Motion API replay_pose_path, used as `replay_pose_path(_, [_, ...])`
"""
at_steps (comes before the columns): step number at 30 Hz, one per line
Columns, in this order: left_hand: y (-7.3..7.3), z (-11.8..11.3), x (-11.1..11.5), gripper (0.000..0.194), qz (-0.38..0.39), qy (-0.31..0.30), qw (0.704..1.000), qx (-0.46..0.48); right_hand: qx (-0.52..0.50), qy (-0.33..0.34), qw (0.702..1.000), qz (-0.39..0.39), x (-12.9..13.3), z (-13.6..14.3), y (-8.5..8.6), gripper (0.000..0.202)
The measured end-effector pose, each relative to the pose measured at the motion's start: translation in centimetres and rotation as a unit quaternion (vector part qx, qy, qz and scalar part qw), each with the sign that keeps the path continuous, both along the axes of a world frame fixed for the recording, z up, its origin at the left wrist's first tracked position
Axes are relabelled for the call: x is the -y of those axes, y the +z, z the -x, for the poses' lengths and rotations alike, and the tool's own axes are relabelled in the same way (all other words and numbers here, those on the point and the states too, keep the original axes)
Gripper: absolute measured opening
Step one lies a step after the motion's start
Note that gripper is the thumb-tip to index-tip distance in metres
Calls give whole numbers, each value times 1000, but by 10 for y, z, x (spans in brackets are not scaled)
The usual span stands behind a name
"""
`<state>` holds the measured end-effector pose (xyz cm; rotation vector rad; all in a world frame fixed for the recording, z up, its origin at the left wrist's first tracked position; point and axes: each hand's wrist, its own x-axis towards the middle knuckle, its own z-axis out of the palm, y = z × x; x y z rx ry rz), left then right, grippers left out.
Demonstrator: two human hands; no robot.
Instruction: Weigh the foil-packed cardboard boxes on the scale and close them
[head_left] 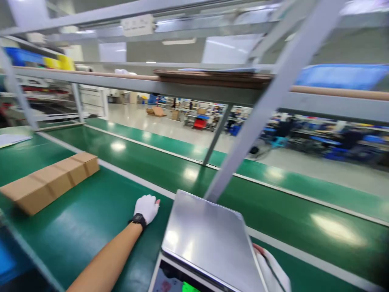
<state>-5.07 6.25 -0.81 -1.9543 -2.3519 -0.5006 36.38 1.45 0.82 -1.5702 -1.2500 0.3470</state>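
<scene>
A weighing scale with a flat metal pan stands on the green workbench, its dark front panel carrying a bright green patch at the lower edge of the view. To its left, my left hand, in a white glove with a black watch at the wrist, rests on the bench. The fingers are curled in, the bare thumb tip points towards the scale, and nothing shows in them. At the scale's right side, my right hand, also gloved, has its bare fingertip against the edge. Its other fingers are mostly hidden and blurred.
A long brown carton lies on the bench at left, near some paper. A slanting grey post rises behind the scale to a shelf with stacked cardboard. Beyond runs a green belt.
</scene>
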Motion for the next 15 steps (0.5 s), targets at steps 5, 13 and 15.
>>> replay_pose_path(5, [3,-2,-13,49,42,-37,998,-14,-95,25,995,34,-7,-16,-31,39])
replay_pose_path(13, [-9,15,-33,56,182,-40,979,86,-77,92,992,23,-11,-15,-44,30])
replay_pose_path(15, [-9,15,-35,52,199,-31,974,100,-84,102,991,17,-10,-15,-45,28])
